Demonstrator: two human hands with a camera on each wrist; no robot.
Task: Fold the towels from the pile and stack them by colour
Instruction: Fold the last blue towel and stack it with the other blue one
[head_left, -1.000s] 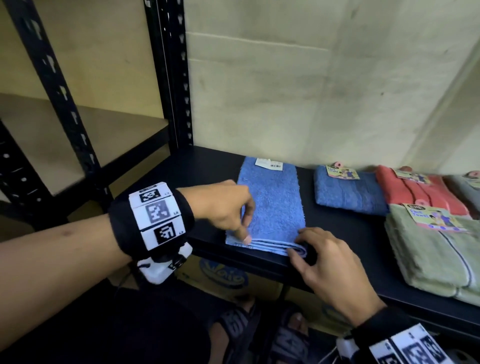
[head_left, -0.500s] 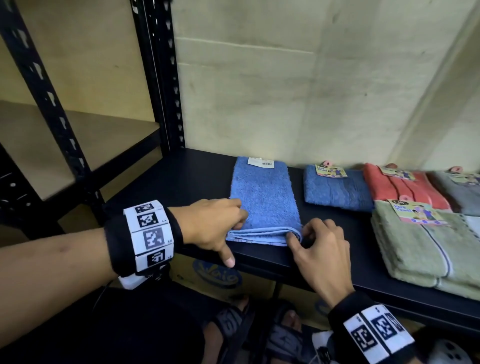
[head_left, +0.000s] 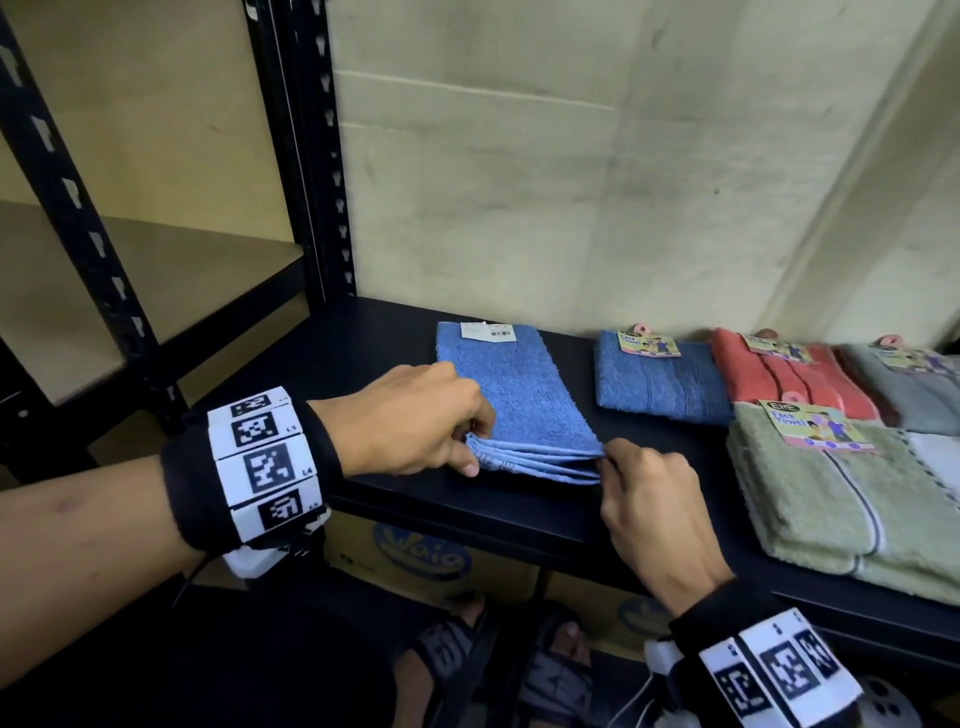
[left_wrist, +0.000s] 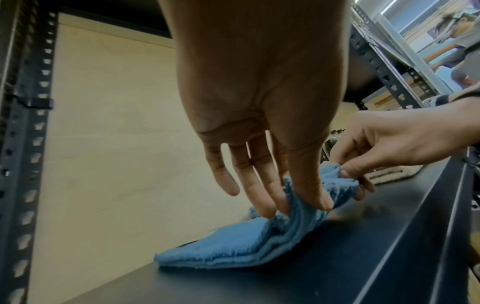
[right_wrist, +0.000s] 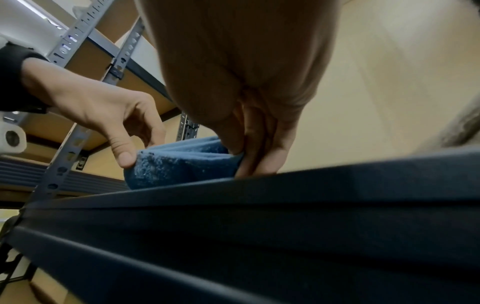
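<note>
Pinching with both hands, I hold the near end of the blue towel: my left hand has thumb and fingertips closed on the near-left corner of its layers, and my right hand nips the near-right corner the same way. That end is raised a little off the shelf while the far end, with its white label, lies flat towards the back edge. It sits lengthwise at the left part of the shelf, its near end close to the front edge.

As I judge it, this towel is already folded into a long strip of several layers and needs one more fold, near end over to far end, before it can go on its colour. A folded darker blue towel lies just to its right along the back edge, the likely stack for it. Beyond that lie a folded red towel and a grey towel, with a green towel in front of them near the front edge. I see no unfolded pile, so I cannot tell how many towels remain
</note>
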